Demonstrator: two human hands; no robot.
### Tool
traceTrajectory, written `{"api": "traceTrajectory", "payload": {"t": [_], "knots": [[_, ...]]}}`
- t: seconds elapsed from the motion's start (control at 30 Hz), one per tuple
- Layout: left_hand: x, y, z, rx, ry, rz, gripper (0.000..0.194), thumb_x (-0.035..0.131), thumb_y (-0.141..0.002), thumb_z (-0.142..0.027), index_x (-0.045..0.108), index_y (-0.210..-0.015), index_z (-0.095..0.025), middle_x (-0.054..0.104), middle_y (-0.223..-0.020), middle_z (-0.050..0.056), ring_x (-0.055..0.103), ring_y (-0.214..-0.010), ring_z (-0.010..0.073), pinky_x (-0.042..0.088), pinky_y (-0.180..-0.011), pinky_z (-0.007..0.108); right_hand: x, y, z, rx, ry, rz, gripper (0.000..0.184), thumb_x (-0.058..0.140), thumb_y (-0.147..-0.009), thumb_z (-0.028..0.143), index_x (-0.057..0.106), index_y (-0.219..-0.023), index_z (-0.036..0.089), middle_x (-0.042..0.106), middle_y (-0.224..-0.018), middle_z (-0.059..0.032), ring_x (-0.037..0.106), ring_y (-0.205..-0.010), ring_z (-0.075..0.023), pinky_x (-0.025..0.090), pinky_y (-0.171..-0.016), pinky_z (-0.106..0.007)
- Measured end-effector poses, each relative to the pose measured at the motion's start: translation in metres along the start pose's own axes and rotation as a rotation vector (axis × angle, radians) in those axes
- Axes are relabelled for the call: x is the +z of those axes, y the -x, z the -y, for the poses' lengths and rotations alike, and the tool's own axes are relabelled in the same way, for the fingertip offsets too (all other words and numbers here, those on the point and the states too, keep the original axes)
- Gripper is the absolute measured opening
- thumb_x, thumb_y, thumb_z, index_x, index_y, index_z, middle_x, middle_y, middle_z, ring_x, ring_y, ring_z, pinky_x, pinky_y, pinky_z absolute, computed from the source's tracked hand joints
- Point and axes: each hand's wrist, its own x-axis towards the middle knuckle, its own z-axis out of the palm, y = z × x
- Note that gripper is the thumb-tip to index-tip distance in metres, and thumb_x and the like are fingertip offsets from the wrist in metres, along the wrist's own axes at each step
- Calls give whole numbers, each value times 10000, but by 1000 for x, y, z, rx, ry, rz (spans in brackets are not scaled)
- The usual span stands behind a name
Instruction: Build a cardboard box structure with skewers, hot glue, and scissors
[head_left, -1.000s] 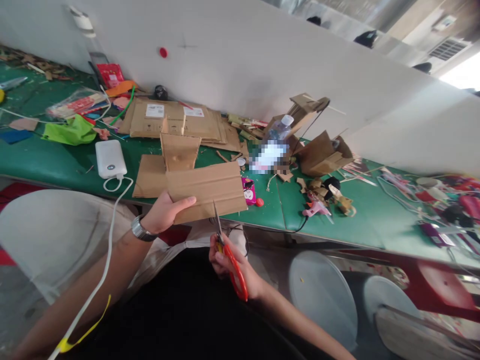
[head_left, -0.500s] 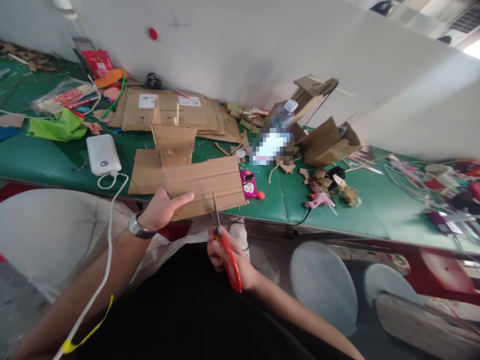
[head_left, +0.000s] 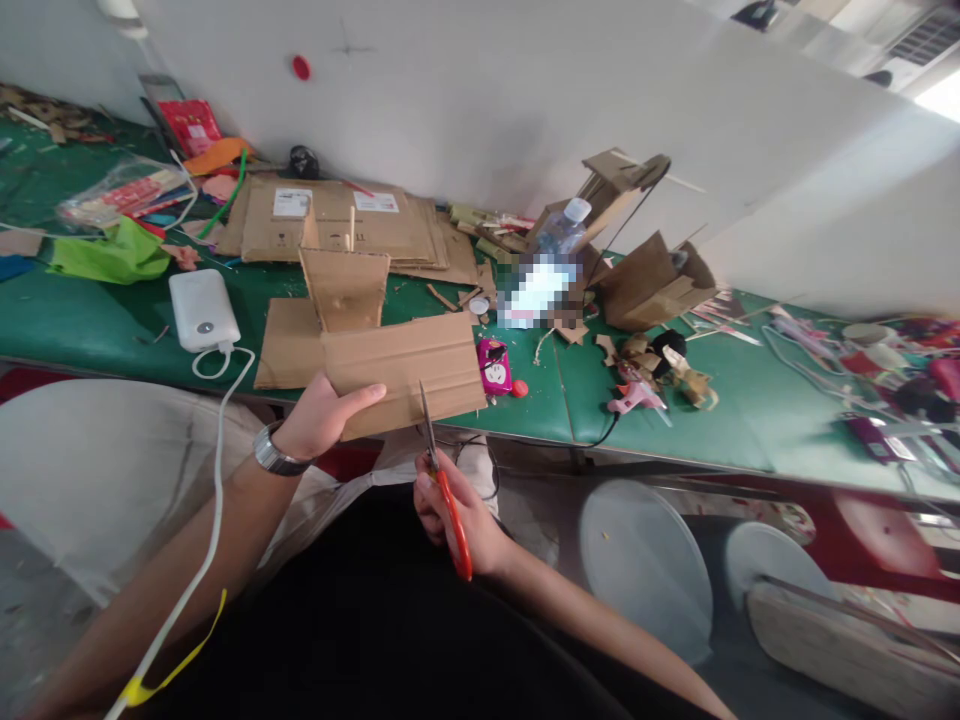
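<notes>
My left hand (head_left: 324,417), with a metal watch on the wrist, grips the lower left corner of a flat brown cardboard sheet (head_left: 405,370), thumb lying on top. My right hand (head_left: 455,512) is closed round the handles of orange scissors (head_left: 442,478). The scissor blades point up and reach into the sheet's lower edge near its middle. The sheet is held in the air just over the front edge of the green table (head_left: 675,420).
A white power bank (head_left: 203,309) with a cable lies at the left. Flattened cardboard boxes (head_left: 337,225) lie behind, with a small upright cardboard piece (head_left: 345,288). A pink glue gun (head_left: 636,398), a water bottle (head_left: 559,235) and cardboard scraps sit at the right. Round stools (head_left: 645,565) stand below.
The scissor blades have moved up a little further into the cardboard's lower edge. The view has shifted slightly; both hands keep their hold.
</notes>
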Motion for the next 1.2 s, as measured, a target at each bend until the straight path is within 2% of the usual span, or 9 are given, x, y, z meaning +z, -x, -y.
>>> {"api": "traceTrajectory", "payload": {"t": [0.23, 0.43, 0.8, 1.0, 1.2], "knots": [[-2, -2, 6, 0, 39, 4, 733, 916, -768, -544, 733, -1370, -169, 811, -1285, 131, 730, -1283, 380, 549, -1175, 529, 3, 0, 1, -17, 26, 3, 577, 877, -819, 619, 438, -963, 272, 362, -670, 116, 228, -467, -42, 146, -404, -199], [-4, -3, 11, -5, 65, -10, 765, 927, -759, -535, 720, -1404, -181, 815, -1272, 125, 738, -1267, 378, 548, -1173, 537, 3, -3, 1, -64, 80, 10, 524, 817, -892, 605, 415, -935, 272, 362, -681, 120, 239, -459, -35, 171, -384, -185], [-3, -1, 1, -3, -2, 2, 722, 907, -765, -570, 742, -1337, -162, 810, -1284, 133, 720, -1292, 381, 528, -1188, 532, 3, -2, 0, -106, 154, -19, 466, 776, -932, 574, 433, -926, 258, 368, -680, 120, 244, -469, -34, 192, -397, -173], [-1, -1, 5, -4, 8, -10, 738, 905, -768, -562, 720, -1376, -186, 807, -1290, 125, 728, -1278, 373, 542, -1174, 530, 5, 0, 1, -47, 99, -34, 519, 812, -880, 605, 420, -943, 270, 355, -652, 125, 245, -454, -45, 178, -405, -193], [0, 1, -1, 40, -55, 26, 734, 880, -793, -573, 710, -1383, -170, 810, -1274, 137, 710, -1304, 372, 522, -1198, 530, 1, 0, 4, -12, 65, 9, 606, 837, -812, 699, 436, -966, 272, 382, -654, 123, 228, -456, -41, 150, -420, -189]]}}
